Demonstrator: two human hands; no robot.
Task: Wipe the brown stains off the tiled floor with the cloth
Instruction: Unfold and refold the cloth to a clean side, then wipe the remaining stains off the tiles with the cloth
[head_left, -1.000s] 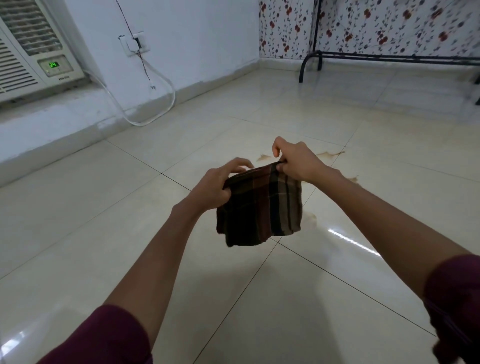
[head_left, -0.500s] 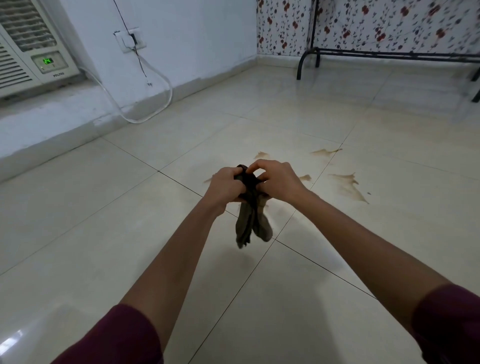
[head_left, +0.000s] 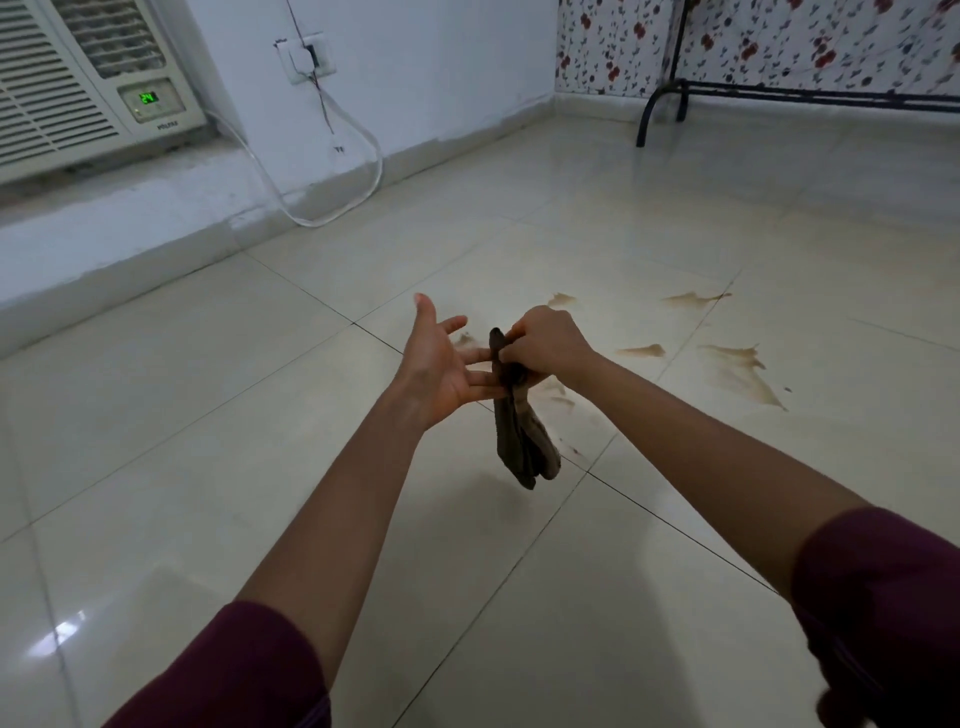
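Cloth: a dark brown, soft woven cloth, bunched into a narrow hanging fold, held in the air above the cream glossy tiled floor, not touching it.
Handling: judged light and limp; it drapes straight down from the grip and would crumple or slide rather than push, so it probably needs to be wadded flat under the palm to scrub.
Where to hold: the gathered top edge is the present hold; for wiping, a broad hold over the folded middle looks better, so that pressure spreads.
Right hand: fingers curled closed around the cloth's top, pinching it firmly.
Left hand: spread open, palm turned inward, fingertips touching the cloth's side at its 9 o'clock; it grips nothing.
Brown stains: thin streaky smears on the floor, the largest at 3 o'clock from the cloth, smaller ones at 1 and 2 o'clock, one partly hidden behind the hands; all unwiped.
Floor risk: the tile shines, so the cloth may skate over it.
Surroundings: a white window air conditioner at 10 o'clock, a looping white cable at 11 o'clock, a black metal rack frame at 1 o'clock, well apart.
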